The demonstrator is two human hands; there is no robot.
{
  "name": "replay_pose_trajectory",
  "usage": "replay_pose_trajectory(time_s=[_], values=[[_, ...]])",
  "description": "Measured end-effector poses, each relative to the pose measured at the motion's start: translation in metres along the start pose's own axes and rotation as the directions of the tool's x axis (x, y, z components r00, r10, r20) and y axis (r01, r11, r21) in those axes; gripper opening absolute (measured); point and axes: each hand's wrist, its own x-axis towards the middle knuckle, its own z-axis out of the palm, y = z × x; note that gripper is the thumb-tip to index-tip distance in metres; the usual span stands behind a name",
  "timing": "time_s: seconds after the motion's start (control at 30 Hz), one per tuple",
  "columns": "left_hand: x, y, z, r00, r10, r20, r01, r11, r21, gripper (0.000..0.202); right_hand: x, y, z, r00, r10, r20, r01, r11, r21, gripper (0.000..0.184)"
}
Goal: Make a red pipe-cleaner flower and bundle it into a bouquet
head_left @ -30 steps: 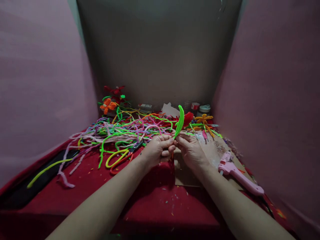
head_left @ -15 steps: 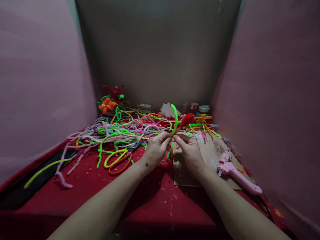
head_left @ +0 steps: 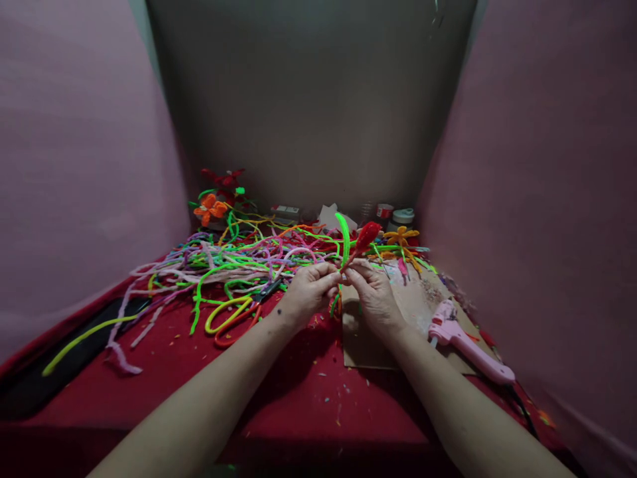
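Observation:
Fingertips nearly touching, my two hands meet over the front of the pile. My left hand (head_left: 313, 287) pinches a bright green pipe cleaner (head_left: 344, 239), whose upper end curves upward to the left. My right hand (head_left: 371, 292) is closed on the stem of a red pipe-cleaner flower bud (head_left: 368, 236), which tilts up to the right. The stems cross between the fingertips, and the exact contact there is partly hidden. Scissors (head_left: 231, 315) with a yellow and an orange-red handle lie left of my left hand.
Several coloured pipe cleaners (head_left: 239, 265) heap across the red cloth (head_left: 298, 392). A pink glue gun (head_left: 468, 345) rests on cardboard (head_left: 363, 345) at right. A dark tray-like object (head_left: 30, 385) lies left; an orange flower (head_left: 212, 209) and a yellow-orange flower (head_left: 401, 236) are behind.
The green pipe cleaner and red bud have shifted slightly left and tilt differently between my fingers. The whole view has moved a little. Both hands keep their hold.

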Motion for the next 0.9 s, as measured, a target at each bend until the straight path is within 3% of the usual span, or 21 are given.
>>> replay_pose_trajectory(time_s=[0.2,0.37,0.47,0.5,0.57,0.63,0.7,0.77,0.9], values=[[-0.002,-0.001,-0.005,0.977,-0.06,0.205,0.112,0.96,-0.257,0.015,-0.002,-0.008,0.002,0.995,0.06,0.075,-0.072,0.982,0.173,0.01],[0.0,-0.003,-0.011,0.942,-0.1,0.322,0.205,0.928,-0.312,0.012,-0.001,0.0,0.001,0.984,0.078,0.162,-0.129,0.933,0.335,0.009],[0.001,-0.004,-0.008,0.953,-0.114,0.28,0.169,0.969,-0.181,0.016,-0.002,0.004,0.002,0.988,0.107,0.11,-0.139,0.929,0.343,0.013],[0.001,-0.004,-0.006,0.973,-0.085,0.214,0.105,0.991,-0.087,0.018,-0.002,0.006,0.002,0.989,0.123,0.083,-0.144,0.929,0.342,0.013],[0.0,-0.008,-0.002,0.995,0.088,0.048,-0.096,0.974,0.207,0.018,-0.003,0.007,0.004,0.988,0.154,0.027,-0.155,0.929,0.335,0.015],[-0.001,-0.014,0.0,0.942,0.335,-0.028,-0.266,0.794,0.546,0.013,-0.004,0.006,0.006,0.986,0.164,-0.022,-0.15,0.941,0.304,0.015],[-0.002,-0.019,0.0,0.872,0.489,0.011,-0.336,0.582,0.741,0.009,-0.005,0.004,0.006,0.987,0.148,-0.065,-0.129,0.963,0.236,0.015],[-0.002,-0.022,-0.001,0.852,0.523,0.037,-0.351,0.518,0.78,0.012,-0.006,0.001,0.005,0.99,0.129,-0.065,-0.116,0.979,0.165,0.015],[0.002,-0.018,-0.002,0.904,0.427,-0.009,-0.333,0.718,0.611,0.021,-0.004,-0.003,-0.002,0.997,0.08,0.012,-0.08,0.995,0.058,0.014]])
